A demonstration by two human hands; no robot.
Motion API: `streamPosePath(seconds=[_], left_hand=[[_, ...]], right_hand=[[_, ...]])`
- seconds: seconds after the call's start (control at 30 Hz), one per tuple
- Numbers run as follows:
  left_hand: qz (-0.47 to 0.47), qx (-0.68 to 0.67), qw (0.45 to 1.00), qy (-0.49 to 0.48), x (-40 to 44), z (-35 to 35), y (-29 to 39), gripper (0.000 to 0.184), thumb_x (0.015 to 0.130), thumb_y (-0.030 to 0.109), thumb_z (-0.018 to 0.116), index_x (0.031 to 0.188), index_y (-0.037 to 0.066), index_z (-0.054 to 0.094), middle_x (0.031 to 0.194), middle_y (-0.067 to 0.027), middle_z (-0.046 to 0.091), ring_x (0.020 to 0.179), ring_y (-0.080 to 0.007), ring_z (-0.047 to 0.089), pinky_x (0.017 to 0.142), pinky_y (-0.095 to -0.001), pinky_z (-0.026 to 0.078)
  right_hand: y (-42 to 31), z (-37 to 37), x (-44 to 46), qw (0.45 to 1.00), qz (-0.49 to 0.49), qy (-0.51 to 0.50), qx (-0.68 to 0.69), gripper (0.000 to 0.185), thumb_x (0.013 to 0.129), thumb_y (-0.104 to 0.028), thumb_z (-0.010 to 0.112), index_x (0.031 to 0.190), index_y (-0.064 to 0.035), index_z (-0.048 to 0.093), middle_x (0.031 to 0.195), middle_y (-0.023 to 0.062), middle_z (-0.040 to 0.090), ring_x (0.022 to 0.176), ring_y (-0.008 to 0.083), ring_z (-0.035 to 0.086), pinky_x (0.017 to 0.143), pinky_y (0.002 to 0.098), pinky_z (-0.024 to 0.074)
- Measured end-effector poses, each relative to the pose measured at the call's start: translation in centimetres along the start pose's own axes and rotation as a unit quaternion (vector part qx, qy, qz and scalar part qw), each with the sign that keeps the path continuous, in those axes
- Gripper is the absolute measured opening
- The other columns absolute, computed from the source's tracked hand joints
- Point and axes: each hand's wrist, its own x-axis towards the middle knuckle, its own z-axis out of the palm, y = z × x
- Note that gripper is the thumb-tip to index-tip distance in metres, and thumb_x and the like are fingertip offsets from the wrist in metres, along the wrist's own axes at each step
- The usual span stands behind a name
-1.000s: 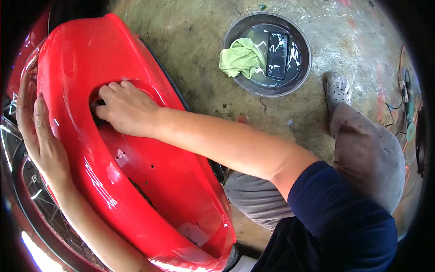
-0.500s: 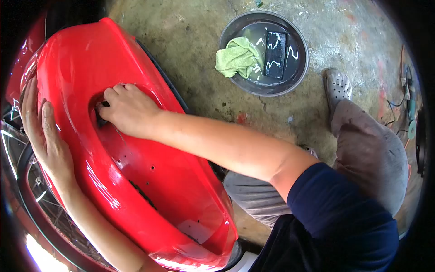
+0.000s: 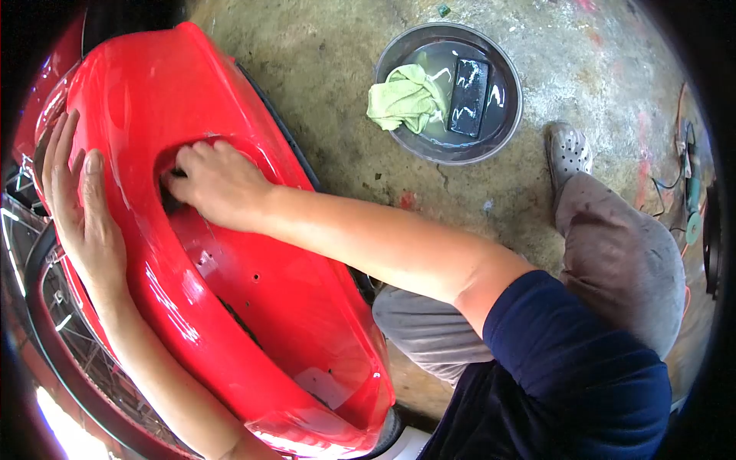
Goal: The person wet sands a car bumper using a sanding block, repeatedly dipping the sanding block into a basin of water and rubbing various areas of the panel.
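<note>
A glossy red body panel (image 3: 146, 84) fills the left side, with a deep recess that has several small holes. My left hand (image 3: 88, 211) rests along the panel's outer left edge, its fingers stretched out and slightly spread. Over the upper end of the recess, my right hand (image 3: 218, 184) reaches in with bent fingers. The fingertips sit low against the recess's dark end, and whatever they grip, if anything, is hidden.
A dark basin (image 3: 515, 115) of water holds a green cloth (image 3: 406, 98) and a black block (image 3: 468, 98). A spoked wheel (image 3: 69, 322) lies at the lower left. At the far right are a green tool (image 3: 693, 192) and cables.
My left hand has shifted slightly along the panel's edge, with its fingers more spread. The right hand has made small movements in the recess.
</note>
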Motion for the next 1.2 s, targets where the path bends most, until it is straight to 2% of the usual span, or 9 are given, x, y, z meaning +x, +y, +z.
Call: streamPosePath(seconds=[0.07, 0.2, 0.33, 0.4, 0.43, 0.67, 0.87, 1.07, 1.2], left_hand=[[-0.005, 0.004, 1.000, -0.005, 0.1, -0.1, 0.2, 0.040, 0.107, 0.019, 0.054, 0.144, 0.006, 0.058, 0.151, -0.0128, 0.052, 0.145, -0.0257, 0.044, 0.118, -0.0437, 0.039], [-0.020, -0.016, 1.000, 0.002, 0.2, 0.2, 0.2, 0.040, 0.107, 0.019, 0.054, 0.144, 0.006, 0.058, 0.152, -0.0127, 0.052, 0.145, -0.0262, 0.044, 0.117, -0.0433, 0.040], [-0.007, 0.013, 1.000, -0.006, 0.1, 0.0, 0.2, 0.040, 0.107, 0.019, 0.055, 0.145, 0.006, 0.057, 0.152, -0.0127, 0.052, 0.144, -0.0262, 0.045, 0.116, -0.0430, 0.041], [-0.014, -0.029, 0.999, 0.002, 0.0, 0.2, -0.1, 0.040, 0.106, 0.019, 0.055, 0.145, 0.007, 0.057, 0.152, -0.0129, 0.052, 0.144, -0.0262, 0.046, 0.116, -0.0429, 0.041], [-0.019, -0.051, 0.998, 0.007, 0.0, 0.4, -0.2, 0.041, 0.106, 0.018, 0.055, 0.145, 0.007, 0.057, 0.152, -0.0130, 0.052, 0.143, -0.0262, 0.046, 0.116, -0.0429, 0.041], [-0.027, -0.032, 0.999, 0.004, 0.0, 0.2, 0.1, 0.040, 0.107, 0.019, 0.055, 0.145, 0.008, 0.057, 0.152, -0.0125, 0.052, 0.144, -0.0260, 0.046, 0.116, -0.0434, 0.041], [-0.054, -0.054, 0.997, 0.010, -0.2, 0.4, -0.2, 0.040, 0.107, 0.021, 0.056, 0.144, 0.008, 0.058, 0.153, -0.0119, 0.052, 0.144, -0.0251, 0.046, 0.117, -0.0428, 0.040], [-0.032, -0.058, 0.998, 0.010, -0.1, 0.4, 0.2, 0.039, 0.106, 0.019, 0.057, 0.144, 0.008, 0.058, 0.152, -0.0124, 0.052, 0.143, -0.0252, 0.047, 0.118, -0.0431, 0.039], [-0.033, -0.048, 0.998, 0.005, -0.1, 0.4, 0.5, 0.039, 0.106, 0.017, 0.057, 0.144, 0.008, 0.058, 0.152, -0.0124, 0.051, 0.143, -0.0258, 0.047, 0.118, -0.0433, 0.040]], right_hand=[[-0.2, -0.3, 0.6, 0.999, 0.037, -0.016, -0.022, 0.026, 0.093, -0.020, 0.058, 0.110, -0.0097, 0.075, 0.104, 0.0162, 0.064, 0.104, 0.0348, 0.062, 0.081, 0.0461, 0.0509], [-0.3, -0.7, -0.5, 0.999, -0.031, -0.001, 0.008, 0.026, 0.092, -0.017, 0.057, 0.108, -0.0092, 0.075, 0.104, 0.0149, 0.064, 0.103, 0.0335, 0.063, 0.079, 0.0457, 0.0496], [0.2, -0.6, 0.3, 1.000, -0.004, -0.007, -0.019, 0.027, 0.092, -0.017, 0.056, 0.109, -0.0097, 0.075, 0.103, 0.0142, 0.063, 0.101, 0.0329, 0.063, 0.079, 0.0447, 0.0499], [-1.1, -0.6, -0.6, 1.000, -0.014, -0.008, -0.013, 0.026, 0.092, -0.017, 0.056, 0.109, -0.0101, 0.076, 0.102, 0.0139, 0.063, 0.101, 0.0324, 0.063, 0.079, 0.0445, 0.0498], [-1.3, -0.5, -1.0, 1.000, -0.005, 0.010, 0.021, 0.026, 0.093, -0.017, 0.057, 0.109, -0.0108, 0.076, 0.103, 0.0138, 0.064, 0.102, 0.0318, 0.062, 0.081, 0.0446, 0.0493], [-0.3, -1.0, 0.9, 0.999, 0.038, -0.037, -0.008, 0.026, 0.095, -0.017, 0.056, 0.111, -0.0112, 0.076, 0.108, 0.0137, 0.064, 0.110, 0.0304, 0.061, 0.089, 0.0439, 0.0484], [-0.1, -0.7, 0.7, 0.999, 0.022, -0.029, 0.012, 0.027, 0.096, -0.020, 0.056, 0.113, -0.0126, 0.076, 0.111, 0.0135, 0.064, 0.111, 0.0313, 0.060, 0.089, 0.0441, 0.0485], [-0.3, -1.1, 1.0, 0.999, 0.008, -0.044, -0.010, 0.026, 0.096, -0.020, 0.056, 0.111, -0.0121, 0.076, 0.109, 0.0135, 0.063, 0.108, 0.0319, 0.061, 0.088, 0.0439, 0.0485], [0.0, -1.8, 1.0, 0.995, 0.066, -0.051, -0.057, 0.025, 0.096, -0.020, 0.056, 0.109, -0.0109, 0.076, 0.108, 0.0138, 0.063, 0.106, 0.0333, 0.061, 0.087, 0.0447, 0.0490]])
